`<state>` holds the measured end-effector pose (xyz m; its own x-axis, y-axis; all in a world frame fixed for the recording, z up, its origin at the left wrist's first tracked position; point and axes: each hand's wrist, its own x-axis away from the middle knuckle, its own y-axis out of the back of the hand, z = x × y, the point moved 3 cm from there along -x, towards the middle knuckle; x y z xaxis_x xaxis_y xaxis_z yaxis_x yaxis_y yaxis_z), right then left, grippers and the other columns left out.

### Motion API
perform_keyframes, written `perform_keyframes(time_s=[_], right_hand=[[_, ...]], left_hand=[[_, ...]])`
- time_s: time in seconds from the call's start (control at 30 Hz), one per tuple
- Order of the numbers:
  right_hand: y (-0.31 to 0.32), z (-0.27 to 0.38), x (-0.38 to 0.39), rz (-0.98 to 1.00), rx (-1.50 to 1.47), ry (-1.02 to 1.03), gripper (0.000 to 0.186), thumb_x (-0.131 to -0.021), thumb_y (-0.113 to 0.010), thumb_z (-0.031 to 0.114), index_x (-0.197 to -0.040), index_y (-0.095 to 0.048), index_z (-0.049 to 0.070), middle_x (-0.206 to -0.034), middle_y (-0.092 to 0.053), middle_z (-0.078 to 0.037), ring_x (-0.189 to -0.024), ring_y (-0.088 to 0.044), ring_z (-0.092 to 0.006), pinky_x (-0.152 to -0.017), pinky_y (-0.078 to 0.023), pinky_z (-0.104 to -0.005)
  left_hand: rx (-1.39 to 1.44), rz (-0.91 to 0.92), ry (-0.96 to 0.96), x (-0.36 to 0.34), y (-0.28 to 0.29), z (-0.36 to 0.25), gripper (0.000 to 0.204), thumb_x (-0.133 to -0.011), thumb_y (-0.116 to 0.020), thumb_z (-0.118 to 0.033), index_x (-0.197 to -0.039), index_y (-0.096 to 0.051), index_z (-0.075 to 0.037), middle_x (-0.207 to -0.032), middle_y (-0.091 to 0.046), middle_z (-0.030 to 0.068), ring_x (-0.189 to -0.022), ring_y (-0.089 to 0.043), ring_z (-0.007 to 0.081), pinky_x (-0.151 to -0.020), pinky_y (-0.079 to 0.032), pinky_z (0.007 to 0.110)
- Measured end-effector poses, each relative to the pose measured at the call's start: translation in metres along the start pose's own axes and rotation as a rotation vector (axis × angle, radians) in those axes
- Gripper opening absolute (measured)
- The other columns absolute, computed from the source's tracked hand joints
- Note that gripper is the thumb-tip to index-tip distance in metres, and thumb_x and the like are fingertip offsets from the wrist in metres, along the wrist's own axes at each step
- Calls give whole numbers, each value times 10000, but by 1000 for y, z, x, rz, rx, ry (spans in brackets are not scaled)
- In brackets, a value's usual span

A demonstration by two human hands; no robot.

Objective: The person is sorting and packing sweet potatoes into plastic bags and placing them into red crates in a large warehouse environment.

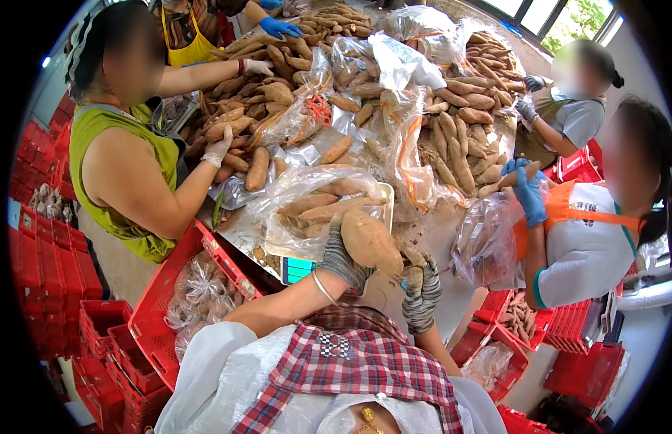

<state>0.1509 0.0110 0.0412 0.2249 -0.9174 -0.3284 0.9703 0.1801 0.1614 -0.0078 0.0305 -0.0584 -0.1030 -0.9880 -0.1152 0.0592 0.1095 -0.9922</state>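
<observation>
My left hand (343,257), in a grey striped glove, grips a large tan sweet potato (368,239) above a white tray (386,195). The tray holds a clear plastic bag (292,188) with several sweet potatoes (314,202), resting on what looks like a scale with a teal panel (298,272). My right hand (421,293), in a similar glove, is curled just right of the big potato's lower end; whether its fingertips touch it or hold something else is unclear.
Sweet potato heaps (459,145) cover the table (444,246). Co-workers stand left (126,166), at the back (184,36) and right (574,246), (567,123), handling potatoes. Red crates (169,296) stand beside me, with stacks (46,267) on both sides.
</observation>
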Motion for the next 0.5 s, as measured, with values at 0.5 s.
perform_keyframes(time_s=[0.5], right_hand=[[-17,32,-30,208,263,295,439,-734,-695,281,-1094,-593,51,-1069,-552,-115,-934,-541,-252,-811,-438,-359]], left_hand=[[104,-321,59,12,-46,0,613,-875,-352,-590,-1302,-386,-152,-1276,-461,98,-1163,-440,286,-1001,-352,456]])
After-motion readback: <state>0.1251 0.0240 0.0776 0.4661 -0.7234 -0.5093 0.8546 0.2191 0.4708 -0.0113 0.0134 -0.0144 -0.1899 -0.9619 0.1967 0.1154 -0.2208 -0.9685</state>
